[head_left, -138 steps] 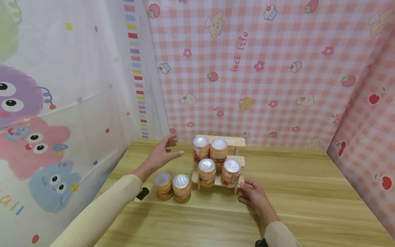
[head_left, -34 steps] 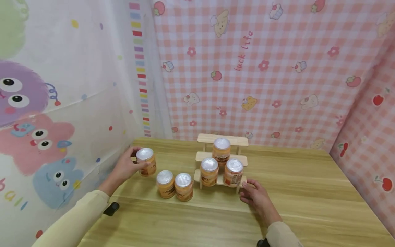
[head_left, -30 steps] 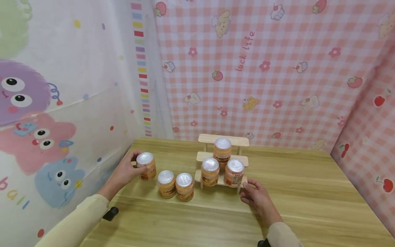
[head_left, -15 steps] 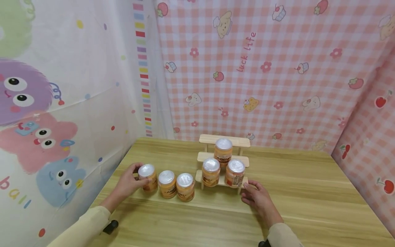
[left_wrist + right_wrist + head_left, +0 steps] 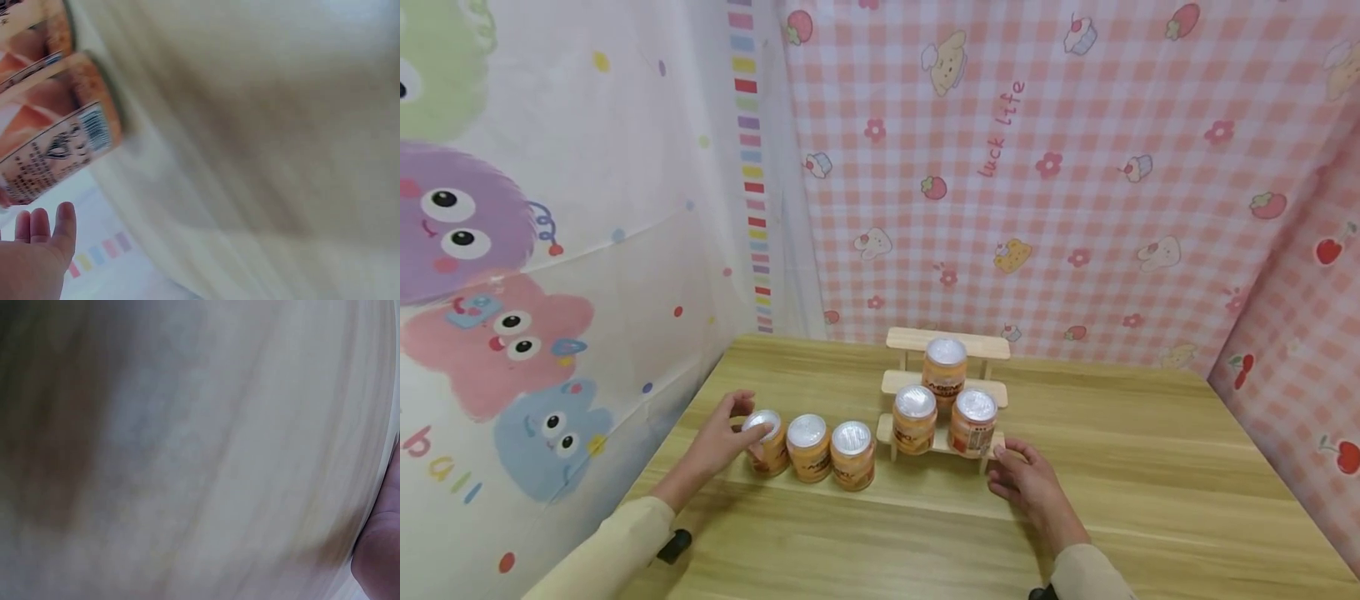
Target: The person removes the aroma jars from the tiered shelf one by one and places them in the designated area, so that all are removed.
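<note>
My left hand (image 5: 718,437) is at the leftmost orange can (image 5: 767,454), thumb across its silver lid and fingers spread behind it. In the left wrist view, straight fingers (image 5: 64,228) stand apart from a can (image 5: 59,134) with a barcode label. Beside the leftmost one, a middle can (image 5: 808,454) and a right can (image 5: 853,461) complete a row on the table. My right hand (image 5: 1030,483) holds the right end of the lowest tier of a wooden stepped rack (image 5: 886,429). That rack carries two cans on its lowest tier and another can (image 5: 944,375) on the middle one.
The wood-grain table (image 5: 1112,483) reaches back to a pink checked cloth (image 5: 1060,208). A white cartoon-printed cloth (image 5: 632,275) hangs at the left, and a cherry-print cloth (image 5: 1300,333) at the right. The rack's top tier (image 5: 947,342) is near the back cloth.
My left hand has taken a can off the rack's middle tier, set it at the left end of the table row, and loosened its fingers. My right hand has stayed at the rack.
</note>
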{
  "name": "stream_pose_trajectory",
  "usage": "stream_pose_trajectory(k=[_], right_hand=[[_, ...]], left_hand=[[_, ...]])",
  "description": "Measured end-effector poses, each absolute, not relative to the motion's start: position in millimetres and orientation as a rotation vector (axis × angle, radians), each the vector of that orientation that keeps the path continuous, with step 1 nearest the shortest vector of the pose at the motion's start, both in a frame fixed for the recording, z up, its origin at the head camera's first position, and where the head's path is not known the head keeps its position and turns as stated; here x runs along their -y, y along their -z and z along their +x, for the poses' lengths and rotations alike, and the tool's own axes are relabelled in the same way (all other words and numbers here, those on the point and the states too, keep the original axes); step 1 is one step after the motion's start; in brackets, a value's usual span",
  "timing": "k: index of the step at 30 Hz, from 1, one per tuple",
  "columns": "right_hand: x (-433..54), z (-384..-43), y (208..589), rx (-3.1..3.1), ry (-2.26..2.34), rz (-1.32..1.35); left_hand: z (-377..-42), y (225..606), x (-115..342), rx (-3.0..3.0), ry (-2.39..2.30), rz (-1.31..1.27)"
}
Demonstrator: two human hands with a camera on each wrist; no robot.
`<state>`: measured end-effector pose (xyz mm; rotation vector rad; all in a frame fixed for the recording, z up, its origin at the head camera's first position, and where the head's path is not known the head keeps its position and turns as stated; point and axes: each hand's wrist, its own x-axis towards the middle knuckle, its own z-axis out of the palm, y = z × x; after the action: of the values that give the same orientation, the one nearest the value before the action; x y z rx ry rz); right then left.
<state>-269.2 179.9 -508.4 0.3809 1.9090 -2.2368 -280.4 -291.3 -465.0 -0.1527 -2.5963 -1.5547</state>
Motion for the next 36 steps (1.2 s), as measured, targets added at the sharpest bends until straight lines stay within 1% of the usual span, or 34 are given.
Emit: stream_pose_trajectory(k=[13, 21, 26, 36], right_hand=[[-180.8, -267.0, 510.5, -1.915, 2.246, 0.397], [-180.6, -268.7, 507.8, -1.899, 2.248, 0.422], [-180.3, -267.8, 507.7, -1.91, 2.26, 0.462], [-181.5, -266.2, 509.0, -1.947, 2.285, 0.424]], left_hand=[[-304.4, 423.9, 258.4, 2.552, 1.56, -0.196], [-324.9, 396.9, 223.7, 2.56, 1.639, -0.24], [-340.7, 388.2, 197.9, 2.589, 1.684, -0.293], [-364.9, 372.2, 159.8, 2.642, 1.664, -0.309]])
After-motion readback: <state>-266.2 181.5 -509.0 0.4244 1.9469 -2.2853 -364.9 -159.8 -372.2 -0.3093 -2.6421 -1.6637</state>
